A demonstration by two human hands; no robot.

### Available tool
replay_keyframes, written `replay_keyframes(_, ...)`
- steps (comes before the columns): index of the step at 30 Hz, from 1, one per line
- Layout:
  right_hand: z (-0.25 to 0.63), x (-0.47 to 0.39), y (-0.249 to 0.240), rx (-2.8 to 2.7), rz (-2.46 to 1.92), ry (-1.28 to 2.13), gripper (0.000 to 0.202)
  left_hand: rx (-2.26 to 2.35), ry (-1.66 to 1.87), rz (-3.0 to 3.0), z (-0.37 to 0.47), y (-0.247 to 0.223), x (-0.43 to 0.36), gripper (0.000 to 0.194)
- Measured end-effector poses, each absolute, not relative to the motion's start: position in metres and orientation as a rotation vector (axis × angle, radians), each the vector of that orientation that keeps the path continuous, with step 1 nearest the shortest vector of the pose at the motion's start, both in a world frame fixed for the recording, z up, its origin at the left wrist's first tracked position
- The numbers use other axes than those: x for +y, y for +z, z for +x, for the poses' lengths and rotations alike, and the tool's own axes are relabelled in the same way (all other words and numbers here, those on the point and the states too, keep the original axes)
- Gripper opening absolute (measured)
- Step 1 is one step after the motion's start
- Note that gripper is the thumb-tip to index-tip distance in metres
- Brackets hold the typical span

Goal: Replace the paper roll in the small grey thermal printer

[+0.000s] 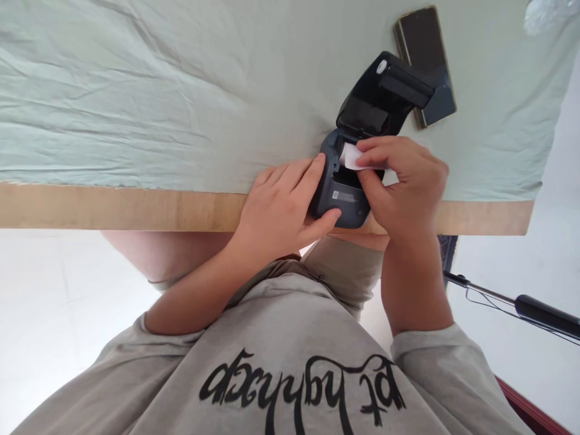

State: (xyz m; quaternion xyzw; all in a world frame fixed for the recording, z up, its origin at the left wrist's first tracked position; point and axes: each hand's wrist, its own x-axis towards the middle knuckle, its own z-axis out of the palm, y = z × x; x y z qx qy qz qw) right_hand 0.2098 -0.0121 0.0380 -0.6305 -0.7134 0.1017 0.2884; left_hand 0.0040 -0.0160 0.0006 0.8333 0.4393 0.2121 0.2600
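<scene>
A small dark label printer [347,208] sits at the table's front edge with its black lid [378,96] swung up and back. My left hand [290,199] lies against the printer's left side, fingers stretched along the casing and thumb on its near corner. Between the thumb and fingers of my right hand [403,175] is a white paper roll [350,157], held at the mouth of the printer's compartment. Much of the roll is hidden by my fingers, so how deep it sits cannot be seen.
A phone [426,60] lies behind the printer, partly covered by the raised lid. Crumpled clear plastic [550,15] is at the far right corner. Pale green cloth [181,109] covers the table, leaving a bare wooden front edge [113,206]. A black rod [544,311] stands at lower right.
</scene>
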Motion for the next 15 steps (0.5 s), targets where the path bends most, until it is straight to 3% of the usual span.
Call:
replay_keyframes(10, 0.202, -0.044, 0.033, -1.887, -1.451, 0.099, 0.020, 1.193, 0.577, 2.230, 0.003, 0.004, -0.018, 0.078)
replay_keyframes(15, 0.200, -0.067, 0.016, -1.885, -1.405, 0.090, 0.024, 1.069, 0.607, 2.308, 0.001, 0.004, -0.020, 0.054)
